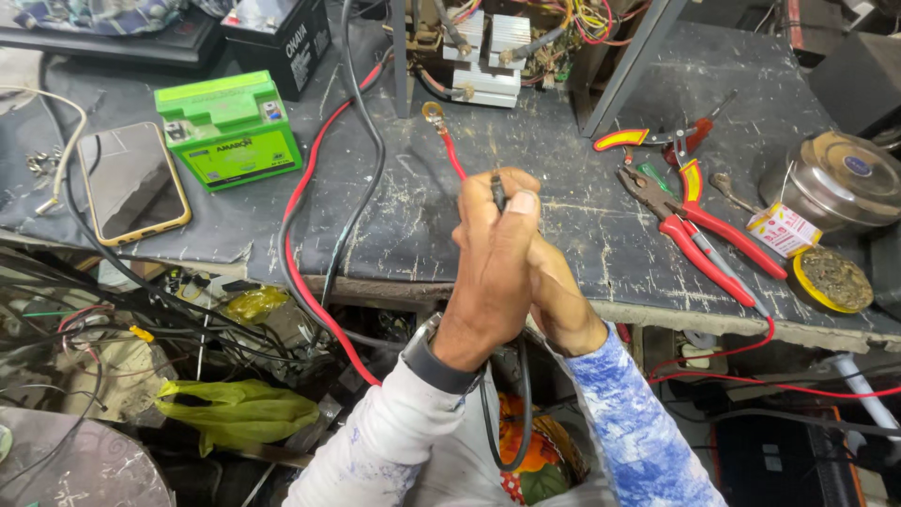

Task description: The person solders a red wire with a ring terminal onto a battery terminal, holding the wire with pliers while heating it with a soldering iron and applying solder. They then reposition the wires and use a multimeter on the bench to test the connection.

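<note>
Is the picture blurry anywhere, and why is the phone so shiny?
Head view: mostly sharp, the hands and the black wire they pinch look crisp; the phone screen shows pale glare from light above, and so does the steel tin; the bench is evenly lit with soft shadows; under the bench it is darker and cluttered, so details there are hard to tell.

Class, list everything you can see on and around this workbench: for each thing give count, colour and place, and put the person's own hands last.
battery: 1, green, bench left
black battery: 1, black, back left
phone: 1, gold-edged, far left
ring-tipped wire: 1, red, bench centre
pliers: 1, red-handled, bench right
cutters: 1, red and yellow, behind pliers
tin: 1, silver, far right
round pot: 1, yellow-rimmed, right edge
plastic bag: 1, green, below bench
left hand: pinches black wire
right hand: behind left hand
</note>
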`<state>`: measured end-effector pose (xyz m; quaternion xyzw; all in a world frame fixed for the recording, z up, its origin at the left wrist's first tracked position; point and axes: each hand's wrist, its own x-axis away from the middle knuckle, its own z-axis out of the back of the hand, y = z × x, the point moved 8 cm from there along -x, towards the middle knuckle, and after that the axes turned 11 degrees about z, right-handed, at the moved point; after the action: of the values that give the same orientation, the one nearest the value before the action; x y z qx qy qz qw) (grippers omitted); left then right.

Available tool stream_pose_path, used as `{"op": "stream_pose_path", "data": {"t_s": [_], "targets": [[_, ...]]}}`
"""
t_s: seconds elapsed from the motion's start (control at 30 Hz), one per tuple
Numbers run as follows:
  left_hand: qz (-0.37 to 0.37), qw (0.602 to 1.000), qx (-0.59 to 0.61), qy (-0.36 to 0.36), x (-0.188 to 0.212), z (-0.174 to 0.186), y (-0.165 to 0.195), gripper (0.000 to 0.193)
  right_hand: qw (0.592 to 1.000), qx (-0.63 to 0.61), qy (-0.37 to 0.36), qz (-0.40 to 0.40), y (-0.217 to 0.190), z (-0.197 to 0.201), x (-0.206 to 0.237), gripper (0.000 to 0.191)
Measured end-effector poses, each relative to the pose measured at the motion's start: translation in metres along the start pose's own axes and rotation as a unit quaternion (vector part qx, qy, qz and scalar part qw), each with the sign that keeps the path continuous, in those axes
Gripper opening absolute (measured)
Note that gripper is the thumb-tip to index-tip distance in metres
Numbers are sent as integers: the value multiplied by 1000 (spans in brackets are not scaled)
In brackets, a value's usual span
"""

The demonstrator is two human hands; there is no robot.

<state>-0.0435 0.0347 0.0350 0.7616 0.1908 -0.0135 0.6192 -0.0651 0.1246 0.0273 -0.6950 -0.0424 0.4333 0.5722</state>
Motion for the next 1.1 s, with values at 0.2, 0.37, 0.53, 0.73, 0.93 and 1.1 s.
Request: {"op": "stream_pose_path", "data": {"t_s": [0.2,0.37,0.53,0.73,0.93,1.1], "targets": [[-120,955,-268,28,-18,10,-15,39,979,195,64,-14,9,14,12,47],[-267,881,-384,-74,-2,-13,33,33,947,296,112,-53,13,9,16,36],[-290,905,-310,-22,35,-5,73,48,979,2,203,-7,10,-4,8,33],[25,985,-158,60,9,47,22,36,963,184,198,-14,-2,-3,12,27],[184,952,216,-113,-6,42,-18,35,977,172,128,0,-6,-22,17,22],[-5,955,289,-61,7,80,43,29,980,35,174,84,-21,-17,30,23]]}}
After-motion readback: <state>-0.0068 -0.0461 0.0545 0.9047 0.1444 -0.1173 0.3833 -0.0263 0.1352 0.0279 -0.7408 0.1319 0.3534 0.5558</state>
